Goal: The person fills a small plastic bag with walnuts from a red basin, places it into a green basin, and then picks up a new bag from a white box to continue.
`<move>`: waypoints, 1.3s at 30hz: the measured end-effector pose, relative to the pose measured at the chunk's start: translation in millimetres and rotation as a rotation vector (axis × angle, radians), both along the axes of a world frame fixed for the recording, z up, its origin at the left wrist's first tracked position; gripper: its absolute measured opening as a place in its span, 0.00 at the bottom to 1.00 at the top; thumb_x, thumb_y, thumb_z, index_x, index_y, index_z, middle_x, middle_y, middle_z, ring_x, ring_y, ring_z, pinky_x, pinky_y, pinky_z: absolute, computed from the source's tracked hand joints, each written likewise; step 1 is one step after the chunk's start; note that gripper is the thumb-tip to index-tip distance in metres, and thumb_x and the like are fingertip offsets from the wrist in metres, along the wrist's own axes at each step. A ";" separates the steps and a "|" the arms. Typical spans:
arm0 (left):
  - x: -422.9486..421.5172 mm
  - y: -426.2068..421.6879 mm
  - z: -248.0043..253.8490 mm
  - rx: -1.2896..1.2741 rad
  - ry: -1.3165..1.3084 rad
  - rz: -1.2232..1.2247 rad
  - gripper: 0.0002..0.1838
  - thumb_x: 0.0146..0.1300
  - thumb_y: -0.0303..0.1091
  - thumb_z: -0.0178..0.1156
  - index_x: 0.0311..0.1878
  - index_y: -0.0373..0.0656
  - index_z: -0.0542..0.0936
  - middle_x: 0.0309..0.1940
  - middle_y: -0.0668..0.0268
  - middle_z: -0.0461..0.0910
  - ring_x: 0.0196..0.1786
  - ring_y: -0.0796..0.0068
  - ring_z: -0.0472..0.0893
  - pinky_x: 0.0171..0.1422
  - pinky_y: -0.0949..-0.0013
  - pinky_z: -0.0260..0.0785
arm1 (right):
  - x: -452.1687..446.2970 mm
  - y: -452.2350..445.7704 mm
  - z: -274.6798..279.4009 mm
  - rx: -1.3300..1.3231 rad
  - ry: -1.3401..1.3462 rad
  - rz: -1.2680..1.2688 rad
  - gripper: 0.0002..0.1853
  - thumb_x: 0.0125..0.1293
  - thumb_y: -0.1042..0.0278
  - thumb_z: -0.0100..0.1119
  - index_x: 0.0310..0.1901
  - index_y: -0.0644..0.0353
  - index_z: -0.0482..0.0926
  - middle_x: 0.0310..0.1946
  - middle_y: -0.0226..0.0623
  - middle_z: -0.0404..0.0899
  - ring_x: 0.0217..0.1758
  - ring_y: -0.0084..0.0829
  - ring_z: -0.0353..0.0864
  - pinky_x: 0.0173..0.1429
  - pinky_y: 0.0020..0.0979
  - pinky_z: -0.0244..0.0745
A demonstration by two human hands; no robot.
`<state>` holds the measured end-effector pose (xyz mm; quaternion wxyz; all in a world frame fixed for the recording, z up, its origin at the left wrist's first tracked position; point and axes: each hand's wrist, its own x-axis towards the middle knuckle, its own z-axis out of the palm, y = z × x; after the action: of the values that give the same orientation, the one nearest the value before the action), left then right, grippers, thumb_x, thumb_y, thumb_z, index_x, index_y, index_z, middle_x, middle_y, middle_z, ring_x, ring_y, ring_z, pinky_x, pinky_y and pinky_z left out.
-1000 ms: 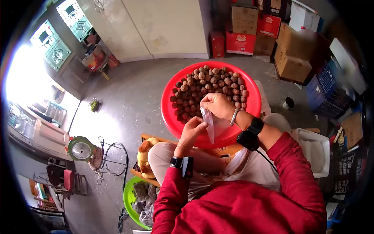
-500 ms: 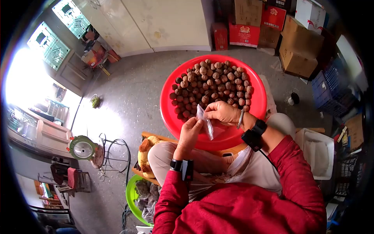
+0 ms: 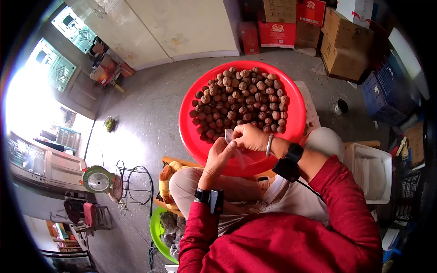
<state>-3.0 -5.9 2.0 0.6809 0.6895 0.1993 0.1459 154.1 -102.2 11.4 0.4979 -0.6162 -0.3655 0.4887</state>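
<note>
Both hands pinch a small clear plastic bag [image 3: 240,157] above the near rim of a red basin [image 3: 296,102]. My left hand [image 3: 218,159] grips the bag's left side between thumb and fingers. Close beside it, my right hand [image 3: 250,138] has its fingers closed at the bag's upper edge. Nothing shows inside the bag. Many brown walnuts [image 3: 243,98] fill the far and middle part of the basin; its near part, under the bag, is bare red plastic.
A green basin [image 3: 157,230] with grey bundles stands at lower left, near a yellow plush toy [image 3: 165,184]. At right are a white bin [image 3: 384,175] and a blue crate [image 3: 384,98]. Cardboard boxes [image 3: 341,45] are stacked at the back. Black cables [image 3: 150,182] lie on the floor.
My hands have come closer together on the bag, which now hangs lower and more spread between them. The whole view has shifted slightly.
</note>
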 end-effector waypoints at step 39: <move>7.2 -4.1 -18.9 0.153 0.014 0.346 0.03 0.67 0.28 0.59 0.39 0.40 0.79 0.24 0.78 0.74 0.26 0.91 0.69 0.28 0.82 0.61 | 72.4 10.3 -59.2 -0.437 -1.109 0.342 0.16 0.57 0.74 0.59 0.48 0.55 0.80 0.55 0.44 0.73 0.59 0.48 0.73 0.61 0.41 0.72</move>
<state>4.2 -10.0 -17.0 0.5900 0.6956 0.3080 0.2706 226.5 -91.9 -47.8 0.0111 -0.7988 -0.5549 0.2321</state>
